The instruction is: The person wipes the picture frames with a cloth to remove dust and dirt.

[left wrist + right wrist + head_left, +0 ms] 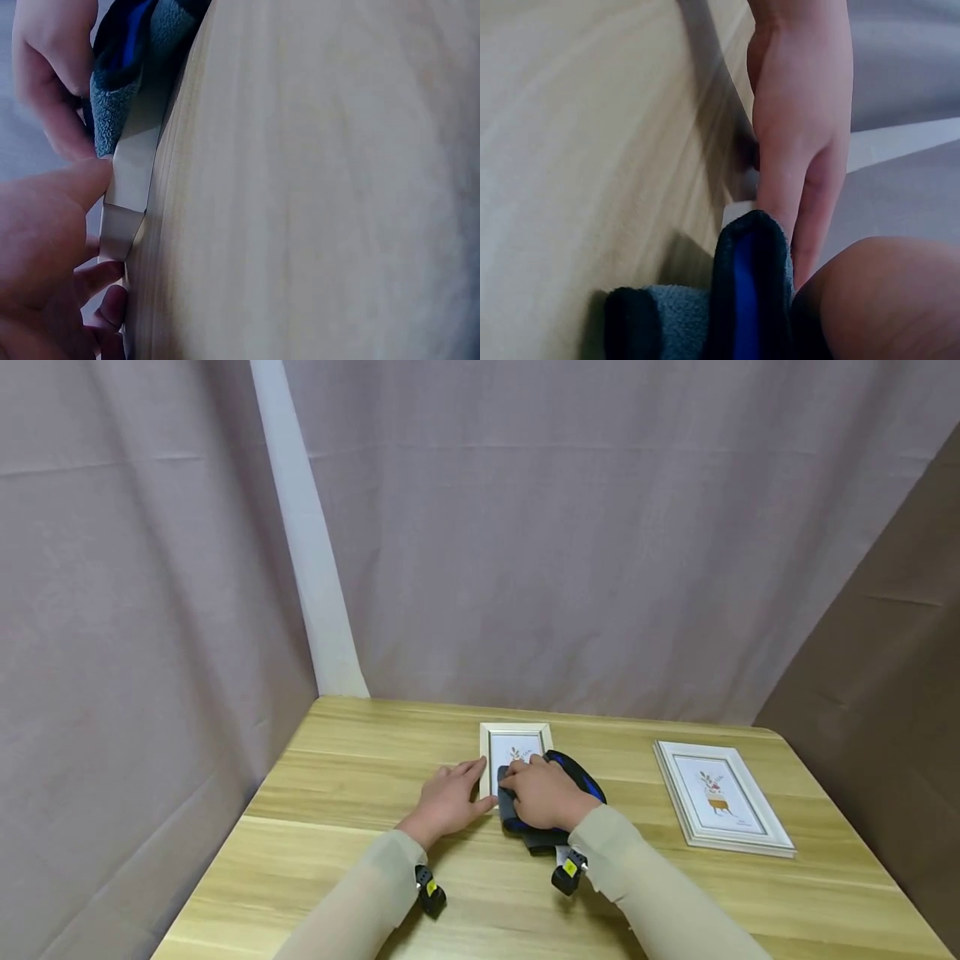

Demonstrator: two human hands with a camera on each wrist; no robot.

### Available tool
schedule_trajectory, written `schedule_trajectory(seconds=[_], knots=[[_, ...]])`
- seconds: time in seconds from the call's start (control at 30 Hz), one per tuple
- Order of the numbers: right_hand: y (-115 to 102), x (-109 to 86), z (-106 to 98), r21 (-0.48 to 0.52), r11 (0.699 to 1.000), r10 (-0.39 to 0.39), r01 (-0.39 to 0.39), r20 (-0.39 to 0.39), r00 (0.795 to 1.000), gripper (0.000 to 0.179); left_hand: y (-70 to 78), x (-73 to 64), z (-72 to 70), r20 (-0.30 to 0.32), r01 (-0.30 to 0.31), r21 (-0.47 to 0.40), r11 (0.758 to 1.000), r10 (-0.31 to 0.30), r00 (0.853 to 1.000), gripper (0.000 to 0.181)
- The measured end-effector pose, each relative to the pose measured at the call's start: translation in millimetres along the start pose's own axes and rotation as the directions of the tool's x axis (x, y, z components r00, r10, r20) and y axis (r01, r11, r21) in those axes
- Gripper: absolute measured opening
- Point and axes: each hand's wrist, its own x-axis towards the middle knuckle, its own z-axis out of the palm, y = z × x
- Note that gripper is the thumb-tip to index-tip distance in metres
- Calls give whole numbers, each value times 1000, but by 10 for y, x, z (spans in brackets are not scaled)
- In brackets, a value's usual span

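A picture frame (516, 727) with a pale border and a plant print lies flat on the wooden table. My left hand (448, 800) holds its left side and near corner, thumb at the near edge. In the left wrist view, the frame's corner (124, 225) shows between thumb and fingers. My right hand (546, 793) grips a folded grey fleece cloth (512, 814) with dark edging and a blue part, on the frame's right half. The cloth (682, 319) bulges beside the hand in the right wrist view. Cloth and hand hide much of the print.
To the right, white picture frames (723, 797) lie stacked, the top one showing a similar plant print. The wooden table (337, 860) meets grey curtains (562, 568) at the back and left; a brown curtain (885, 693) hangs at the right.
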Motion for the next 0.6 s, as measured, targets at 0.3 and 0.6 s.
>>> schedule_trajectory(seconds=[0.3, 0.6], knots=[[-7, -49, -3, 25, 998, -57, 57, 1, 998, 37, 10, -8, -36, -14, 1, 3, 1000, -1, 1000, 78], [-11, -88, 46, 10, 996, -85, 86, -35, 996, 36, 9, -15, -7, -3, 5, -7, 1000, -5, 1000, 79]])
